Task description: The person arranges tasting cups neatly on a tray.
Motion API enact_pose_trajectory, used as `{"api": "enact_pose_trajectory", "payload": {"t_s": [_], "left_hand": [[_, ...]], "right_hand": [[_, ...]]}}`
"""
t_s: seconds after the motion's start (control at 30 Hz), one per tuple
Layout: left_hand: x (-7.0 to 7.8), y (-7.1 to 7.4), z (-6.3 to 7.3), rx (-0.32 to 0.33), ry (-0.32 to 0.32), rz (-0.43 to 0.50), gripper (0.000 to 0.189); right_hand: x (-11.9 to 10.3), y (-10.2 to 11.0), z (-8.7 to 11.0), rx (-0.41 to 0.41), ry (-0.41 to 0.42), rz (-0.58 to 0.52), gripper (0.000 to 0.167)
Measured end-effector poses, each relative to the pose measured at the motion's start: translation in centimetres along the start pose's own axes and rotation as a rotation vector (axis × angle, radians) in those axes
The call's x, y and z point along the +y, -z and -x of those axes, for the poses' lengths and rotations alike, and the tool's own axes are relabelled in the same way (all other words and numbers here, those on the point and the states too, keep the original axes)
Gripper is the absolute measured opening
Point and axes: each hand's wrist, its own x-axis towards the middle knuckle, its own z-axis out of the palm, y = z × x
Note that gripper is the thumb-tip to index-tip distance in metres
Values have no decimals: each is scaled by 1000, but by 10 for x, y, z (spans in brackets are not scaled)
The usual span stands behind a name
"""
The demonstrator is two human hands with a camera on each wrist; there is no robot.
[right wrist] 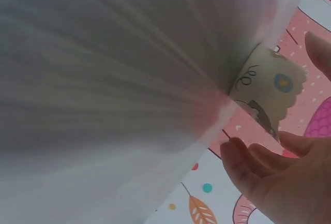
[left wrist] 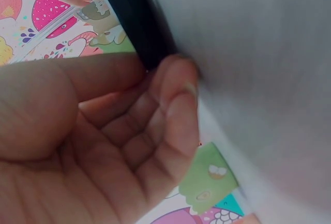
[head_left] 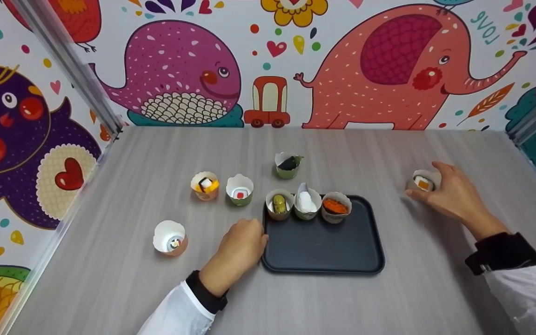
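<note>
My left hand pinches the left rim of a dark rectangular tray; the left wrist view shows the tray edge between thumb and curled fingers. On the tray's far side stand three paper cups: one with a green piece, one with a white piece, one with an orange-red piece. At the far right, my right hand is spread around a scalloped paper cup holding a toy sushi roll with an orange centre. Thumb and fingers stand on opposite sides of that cup, with a gap at the thumb.
Left of the tray are a cup with a yellow and white piece, a green cup with a red-centred roll and, nearer me, a cup with a small roll. Behind the tray is a cup with a dark eggplant-like piece. Cartoon-printed walls border the table.
</note>
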Motion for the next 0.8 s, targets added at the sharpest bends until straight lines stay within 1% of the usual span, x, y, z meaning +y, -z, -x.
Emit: {"api": "enact_pose_trajectory", "payload": {"t_s": [0.13,0.3,0.47,0.67,0.8], "left_hand": [[0,0,-1,-3,-6,-4,18],[0,-1,-2,-22,8,-7,20],[-1,-1,-1,-14,-10,-3,23],[-2,0,0,-13,-29,10,28],[-2,1,-1,-11,-24,13,24]], "right_hand": [[0,-2,-1,-9,-7,-16,101],[0,-5,-1,-18,-30,-22,102],[2,-6,-2,6,-45,-27,94],[3,-7,-3,12,-70,-40,84],[2,-5,-3,9,-74,-38,82]]}}
